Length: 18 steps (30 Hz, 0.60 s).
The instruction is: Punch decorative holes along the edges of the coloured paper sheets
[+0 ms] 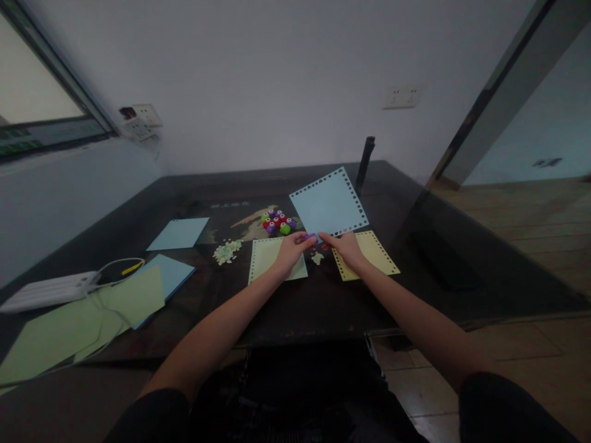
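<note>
My left hand (290, 252) is closed around a small purple craft paper punch (311, 237) at the lower corner of a light blue paper sheet (329, 203). My right hand (346, 247) pinches that sheet's bottom edge, and the sheet tilts up off the table. Small punched shapes run along its top, right and bottom edges. Beneath my left hand lies a pale green sheet (259, 261) with punched edges; a yellow sheet (376, 253), also punched, lies under my right. Between them rests a little heap of paper cutouts (317, 258).
Colourful punches (278, 223) stand clustered behind my left hand, with a larger cutout pile (226, 251) to their left. Farther left are a blue sheet (179, 234), stacked papers (106, 301) and a white power strip (50, 290) with cables. A dark upright object (364, 165) stands behind the held sheet.
</note>
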{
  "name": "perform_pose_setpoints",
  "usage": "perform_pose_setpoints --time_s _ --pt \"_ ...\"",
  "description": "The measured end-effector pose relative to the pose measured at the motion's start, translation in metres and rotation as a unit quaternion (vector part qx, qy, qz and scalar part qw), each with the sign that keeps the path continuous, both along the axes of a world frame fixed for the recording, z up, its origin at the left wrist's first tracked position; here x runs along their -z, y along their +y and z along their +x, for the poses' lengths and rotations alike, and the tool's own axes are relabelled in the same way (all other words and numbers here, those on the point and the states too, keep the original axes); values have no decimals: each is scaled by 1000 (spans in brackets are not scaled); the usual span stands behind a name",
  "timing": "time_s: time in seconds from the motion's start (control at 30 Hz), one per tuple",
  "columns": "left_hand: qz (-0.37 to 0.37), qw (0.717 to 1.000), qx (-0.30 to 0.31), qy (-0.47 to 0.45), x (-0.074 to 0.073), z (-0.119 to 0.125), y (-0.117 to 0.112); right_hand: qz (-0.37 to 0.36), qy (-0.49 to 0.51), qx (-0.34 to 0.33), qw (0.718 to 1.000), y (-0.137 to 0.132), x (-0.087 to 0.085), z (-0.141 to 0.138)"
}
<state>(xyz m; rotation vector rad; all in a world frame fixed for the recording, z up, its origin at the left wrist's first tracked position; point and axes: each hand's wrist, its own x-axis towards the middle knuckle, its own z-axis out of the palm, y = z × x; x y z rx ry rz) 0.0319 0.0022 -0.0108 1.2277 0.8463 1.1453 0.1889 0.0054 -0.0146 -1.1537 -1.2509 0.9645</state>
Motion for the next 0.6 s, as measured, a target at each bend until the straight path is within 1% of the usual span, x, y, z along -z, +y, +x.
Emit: perform_pose_setpoints --time_s 0.27,0.6 --pt "9 1000 -20 7 3 2 2 -5 4 -2 1000 -2 -3 -1" --pt "14 999 -30 2 1 3 -2 -7 -17 -1 1000 -6 -8 -1"
